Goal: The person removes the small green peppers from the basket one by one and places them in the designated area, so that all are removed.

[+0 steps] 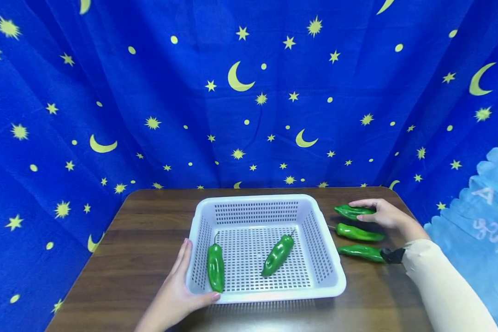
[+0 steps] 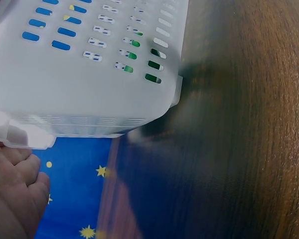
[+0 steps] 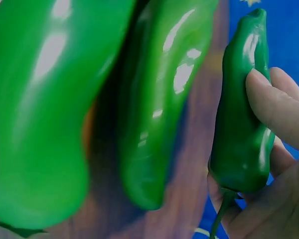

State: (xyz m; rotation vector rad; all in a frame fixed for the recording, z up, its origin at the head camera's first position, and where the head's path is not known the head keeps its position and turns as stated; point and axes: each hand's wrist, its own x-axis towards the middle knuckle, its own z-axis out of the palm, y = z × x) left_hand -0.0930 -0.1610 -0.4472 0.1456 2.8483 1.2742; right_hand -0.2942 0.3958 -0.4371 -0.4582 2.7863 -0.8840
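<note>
A white plastic basket [image 1: 269, 295] with slotted walls stands on the table. My left hand [image 1: 176, 288] holds its front left corner, thumb at the front rim and fingers along the left side. In the left wrist view, curled fingers [image 2: 27, 172] lie at the rim. Inside the basket are two green peppers, one on the left [image 1: 216, 268] and one right of the middle [image 1: 278, 255]. At the far right of the table, my right hand [image 1: 383, 213] grips another green pepper [image 3: 241, 119] between thumb and fingers, its stem hanging toward the palm in the right wrist view.
Two more green peppers, a nearer one [image 1: 361, 252] and a middle one [image 1: 358, 232], lie right of the basket on the brown wooden table [image 1: 120, 258]. A blue curtain [image 1: 191, 115] with moons and stars hangs behind; a light blue cloth [image 1: 481, 240] is at right.
</note>
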